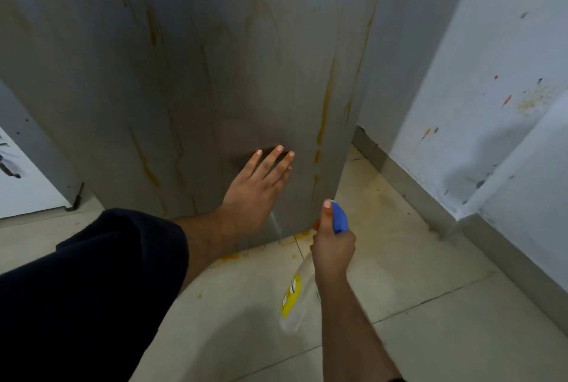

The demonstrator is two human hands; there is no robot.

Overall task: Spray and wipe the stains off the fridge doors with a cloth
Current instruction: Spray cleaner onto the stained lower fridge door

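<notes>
Left hand (258,189) flat, fingers straight, on grey steel fridge door (184,74). Right hand (333,251) grips clear blue-headed spray bottle (292,292), nearer vertical orange streaks (325,105).

A loose dark sleeve (92,274), near black, covers the left arm down to the forearm, its wide cuff softly creased. Past it the left hand (255,191) is bare, with short nails. The right hand (333,251) and forearm are bare too.
</notes>
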